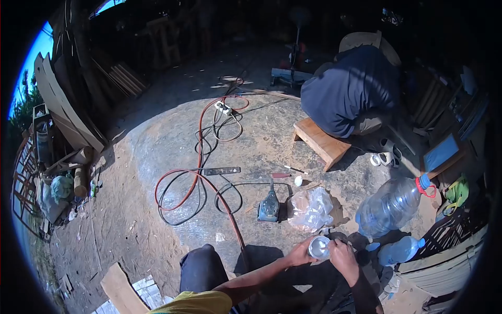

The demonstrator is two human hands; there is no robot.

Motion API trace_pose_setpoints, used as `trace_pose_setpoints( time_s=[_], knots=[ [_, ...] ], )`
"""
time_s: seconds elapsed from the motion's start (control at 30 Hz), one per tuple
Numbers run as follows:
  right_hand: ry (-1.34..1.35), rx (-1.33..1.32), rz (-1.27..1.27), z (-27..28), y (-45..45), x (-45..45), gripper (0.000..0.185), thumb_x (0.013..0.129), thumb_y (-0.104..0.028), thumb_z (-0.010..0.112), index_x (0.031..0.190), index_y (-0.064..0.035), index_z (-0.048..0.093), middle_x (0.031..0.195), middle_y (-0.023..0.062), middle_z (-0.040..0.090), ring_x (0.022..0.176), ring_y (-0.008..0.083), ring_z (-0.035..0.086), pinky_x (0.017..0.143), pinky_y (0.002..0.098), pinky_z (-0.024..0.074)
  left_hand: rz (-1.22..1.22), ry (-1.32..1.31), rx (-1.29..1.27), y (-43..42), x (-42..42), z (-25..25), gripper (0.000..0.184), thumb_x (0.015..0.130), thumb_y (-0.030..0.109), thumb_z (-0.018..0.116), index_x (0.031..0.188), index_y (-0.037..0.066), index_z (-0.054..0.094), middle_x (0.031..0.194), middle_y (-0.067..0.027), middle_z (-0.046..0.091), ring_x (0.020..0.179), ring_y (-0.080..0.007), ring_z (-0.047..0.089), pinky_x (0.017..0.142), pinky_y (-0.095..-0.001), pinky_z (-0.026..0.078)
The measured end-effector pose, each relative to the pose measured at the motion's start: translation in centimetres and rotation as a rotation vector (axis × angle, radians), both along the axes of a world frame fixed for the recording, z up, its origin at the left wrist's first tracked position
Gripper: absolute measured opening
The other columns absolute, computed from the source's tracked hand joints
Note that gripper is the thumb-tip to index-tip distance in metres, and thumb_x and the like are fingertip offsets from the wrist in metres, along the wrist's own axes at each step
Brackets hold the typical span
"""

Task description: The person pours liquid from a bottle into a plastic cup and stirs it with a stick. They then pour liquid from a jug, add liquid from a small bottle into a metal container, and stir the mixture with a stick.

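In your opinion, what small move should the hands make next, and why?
Perhaps the right hand should stir gently inside the cup: the left hand holds it, its top is open, pale stuff shows inside, and the right hand is at its rim.

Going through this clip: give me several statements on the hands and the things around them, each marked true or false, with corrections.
1. The left hand holds a white container. True.
2. The right hand is over by the power strip. False: the right hand is at the container's rim.
3. The power strip lies among cords. True.
4. In the picture, the blue power tool lies right of the plastic bag. False: the tool lies left of the bag.
5. The large bottle has a blue cap. True.
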State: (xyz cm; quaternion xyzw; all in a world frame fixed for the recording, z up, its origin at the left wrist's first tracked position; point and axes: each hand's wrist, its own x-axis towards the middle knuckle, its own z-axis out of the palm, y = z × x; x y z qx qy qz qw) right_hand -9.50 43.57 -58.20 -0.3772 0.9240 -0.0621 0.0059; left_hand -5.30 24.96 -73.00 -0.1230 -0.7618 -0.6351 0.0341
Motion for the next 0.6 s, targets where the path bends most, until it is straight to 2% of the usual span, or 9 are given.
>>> trace_pose_setpoints(
  time_s=[0.1, 0.23, 0.3, 0.33, 0.4, 0.53, 0.6],
  knots=[
    [-0.127, -0.080, 0.020, 0.6, -0.3, 0.9, 0.008, 0.092, -0.005, 0.067, 0.098, -0.0005, 0.068, 0.093, 0.0224, 0.070, 0.084, 0.0440, 0.071, 0.074, 0.0536, 0.0577, 0.003, 0.012, 0.002, -0.1, 0.0, -0.1, 0.098, 0.073, 0.020, 0.092, 0.156, 0.005, 0.041, 0.150, -0.0191, 0.057, 0.141, -0.0362, 0.056, 0.118, -0.0452, 0.045],
    [0.001, -0.112, -0.068, 1.9, -0.3, 1.0, 0.011, 0.085, 0.001, 0.066, 0.096, 0.0008, 0.068, 0.091, 0.0224, 0.069, 0.082, 0.0446, 0.072, 0.072, 0.0533, 0.0587, -0.031, -0.042, 0.021, -0.2, 0.0, 0.5, 0.097, 0.075, 0.023, 0.093, 0.155, 0.006, 0.042, 0.147, -0.0174, 0.060, 0.139, -0.0333, 0.057, 0.118, -0.0437, 0.046],
    [-0.172, -0.179, 0.036, 1.4, -0.2, 0.8, 0.012, 0.085, 0.000, 0.067, 0.097, 0.0012, 0.069, 0.092, 0.0235, 0.071, 0.083, 0.0452, 0.073, 0.072, 0.0545, 0.0588, -0.084, -0.034, 0.049, -0.2, -0.3, 0.0, 0.097, 0.075, 0.023, 0.093, 0.156, 0.006, 0.042, 0.146, -0.0168, 0.060, 0.139, -0.0324, 0.058, 0.117, -0.0431, 0.046],
    [-0.131, -0.187, 0.004, 0.9, -0.4, 0.9, 0.011, 0.086, -0.002, 0.067, 0.096, 0.0015, 0.069, 0.085, 0.0260, 0.071, 0.079, 0.0469, 0.072, 0.069, 0.0559, 0.0565, -0.089, -0.037, 0.082, 0.2, -0.5, -0.8, 0.097, 0.075, 0.023, 0.093, 0.156, 0.006, 0.042, 0.146, -0.0162, 0.061, 0.138, -0.0314, 0.058, 0.117, -0.0424, 0.046],
    [0.016, -0.179, -0.027, 1.3, -0.5, 0.8, 0.014, 0.083, 0.000, 0.066, 0.097, 0.0022, 0.067, 0.088, 0.0273, 0.071, 0.079, 0.0471, 0.072, 0.068, 0.0560, 0.0565, -0.120, -0.022, 0.111, 0.4, -0.7, -1.4, 0.096, 0.075, 0.020, 0.093, 0.156, 0.006, 0.043, 0.146, -0.0156, 0.061, 0.137, -0.0300, 0.059, 0.117, -0.0422, 0.046],
    [-0.123, -0.063, 0.006, 0.2, -0.1, 0.7, 0.015, 0.084, 0.002, 0.063, 0.099, 0.0021, 0.066, 0.092, 0.0256, 0.070, 0.082, 0.0460, 0.072, 0.069, 0.0548, 0.0576, -0.068, -0.005, 0.055, 0.1, -0.3, -0.4, 0.092, 0.075, 0.016, 0.091, 0.154, 0.007, 0.045, 0.144, -0.0152, 0.062, 0.135, -0.0287, 0.060, 0.116, -0.0422, 0.047],
    [-0.019, -0.092, 0.001, 0.5, -0.5, 0.8, 0.017, 0.089, -0.002, 0.064, 0.105, 0.0030, 0.067, 0.099, 0.0224, 0.070, 0.083, 0.0422, 0.075, 0.072, 0.0515, 0.0606, -0.060, -0.048, 0.086, 0.1, -0.1, 0.2, 0.092, 0.074, 0.015, 0.092, 0.153, 0.007, 0.045, 0.143, -0.0149, 0.062, 0.133, -0.0282, 0.061, 0.114, -0.0414, 0.048]
  ],
)
